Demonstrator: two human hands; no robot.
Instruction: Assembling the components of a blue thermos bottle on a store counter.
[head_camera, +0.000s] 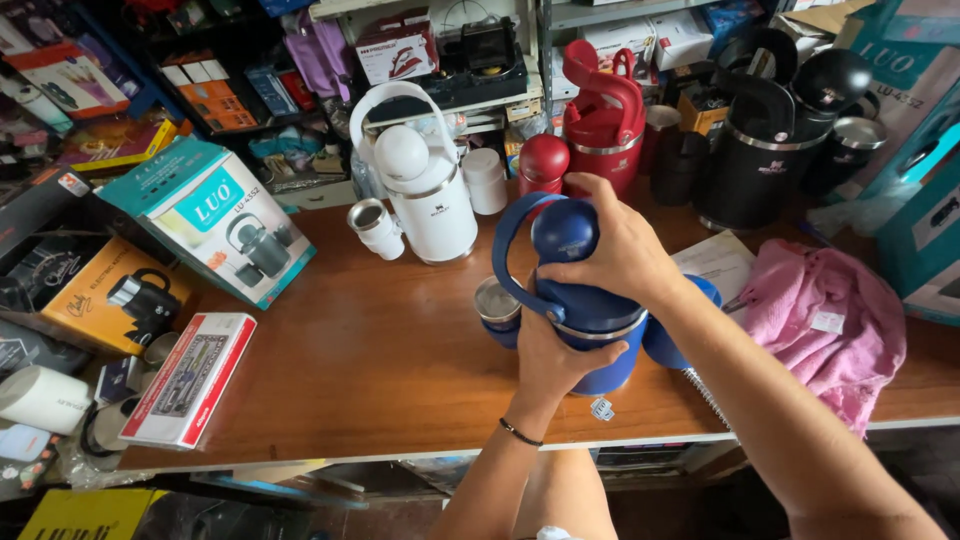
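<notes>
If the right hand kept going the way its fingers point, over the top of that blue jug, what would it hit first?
Probably the white jug: the right hand points left across the blue jug's round lid, toward it. Depth is hard to judge.

A brown wooden table (400, 370) carries the goods. On it stand a blue flask (590, 320) with a loop handle and a small steel-lined cup (497, 305) touching it. Behind stand a white flask (425, 190), a red flask (603, 125) and a black flask (750, 150). A pink cloth (835, 320) lies at the right, and a teal kettle box (215, 220) and a flat red-and-white box (190, 378) at the left.
</notes>
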